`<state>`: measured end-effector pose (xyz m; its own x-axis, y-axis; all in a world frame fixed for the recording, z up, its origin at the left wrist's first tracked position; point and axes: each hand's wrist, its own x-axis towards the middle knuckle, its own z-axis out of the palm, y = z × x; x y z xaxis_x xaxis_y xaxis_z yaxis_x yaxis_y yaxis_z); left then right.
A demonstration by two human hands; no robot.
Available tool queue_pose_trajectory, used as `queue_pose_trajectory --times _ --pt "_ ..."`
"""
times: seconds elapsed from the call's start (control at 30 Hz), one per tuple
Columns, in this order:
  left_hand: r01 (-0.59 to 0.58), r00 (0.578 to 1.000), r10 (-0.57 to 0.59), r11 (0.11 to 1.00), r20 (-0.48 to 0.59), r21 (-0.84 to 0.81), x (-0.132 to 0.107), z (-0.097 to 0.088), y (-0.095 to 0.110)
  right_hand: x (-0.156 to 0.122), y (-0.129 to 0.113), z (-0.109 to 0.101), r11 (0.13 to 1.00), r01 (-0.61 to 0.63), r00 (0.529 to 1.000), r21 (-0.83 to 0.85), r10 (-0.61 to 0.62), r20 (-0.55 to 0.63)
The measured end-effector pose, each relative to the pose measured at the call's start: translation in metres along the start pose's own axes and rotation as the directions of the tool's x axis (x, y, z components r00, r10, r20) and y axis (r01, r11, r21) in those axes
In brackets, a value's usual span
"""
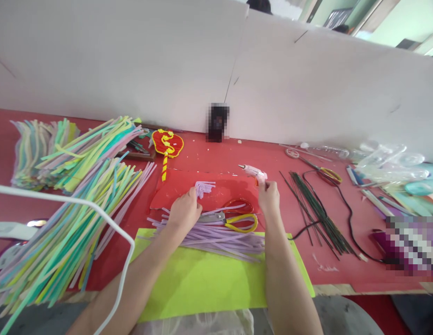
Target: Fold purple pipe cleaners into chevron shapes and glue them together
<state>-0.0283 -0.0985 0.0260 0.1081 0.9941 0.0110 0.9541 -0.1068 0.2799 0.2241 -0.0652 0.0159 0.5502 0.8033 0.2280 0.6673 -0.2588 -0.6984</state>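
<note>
My left hand (pixel 184 211) is closed on a small bunch of bent lilac strips (pixel 204 188) over a red felt sheet (pixel 233 195). My right hand (pixel 268 197) grips the handle of a white and pink glue gun (pixel 253 172), whose nozzle points left. Between my wrists lie yellow-handled scissors (pixel 237 221) on a loose heap of long lilac strips (pixel 219 237). A lime green sheet (pixel 202 279) lies under my forearms at the near edge.
A big pile of pastel strips (pixel 73 204) fills the left of the red table (pixel 216 153). A red and yellow ornament (pixel 166 145) lies behind. Dark green wires (pixel 316 211), a black cord (pixel 349 223), another pair of scissors (pixel 324 172) and plastic bags (pixel 387 160) sit right. A white partition (pixel 167 60) backs the table.
</note>
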Motion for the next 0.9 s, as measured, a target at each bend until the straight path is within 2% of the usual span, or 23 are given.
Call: queue_pose_trajectory --times 0.2,0.37,0.5,0.67,0.77,0.83,0.9 --pt "0.063 0.997 -0.062 0.998 -0.034 0.007 0.001 0.006 -0.001 -0.004 -0.003 0.001 0.999 0.022 0.999 0.024 -0.023 0.044" --pt "0.105 0.994 -0.108 0.992 -0.033 -0.072 0.002 0.004 0.0 -0.002 -0.002 0.002 0.999 0.013 0.998 0.043 -0.015 0.053" --pt "0.155 0.986 -0.164 0.948 -0.009 -0.277 0.002 0.001 0.001 -0.001 -0.001 0.004 0.998 0.014 0.998 0.055 -0.017 0.061" --pt "0.12 0.986 -0.166 0.812 -0.028 -0.571 0.005 0.007 0.001 0.0 -0.002 0.005 0.996 -0.016 0.996 0.091 0.008 0.087" --pt "-0.001 0.99 -0.075 0.836 -0.115 -0.549 0.006 0.006 -0.003 0.002 -0.001 0.005 0.994 -0.036 0.996 0.099 0.027 0.09" --pt "-0.17 0.974 0.086 0.89 -0.21 -0.424 0.008 0.001 -0.009 0.002 -0.001 0.005 0.992 -0.04 0.995 0.117 0.03 0.09" --pt "-0.335 0.93 0.271 0.903 -0.248 -0.269 0.009 -0.003 -0.016 0.002 0.0 0.006 0.991 -0.038 0.995 0.132 0.024 0.1"
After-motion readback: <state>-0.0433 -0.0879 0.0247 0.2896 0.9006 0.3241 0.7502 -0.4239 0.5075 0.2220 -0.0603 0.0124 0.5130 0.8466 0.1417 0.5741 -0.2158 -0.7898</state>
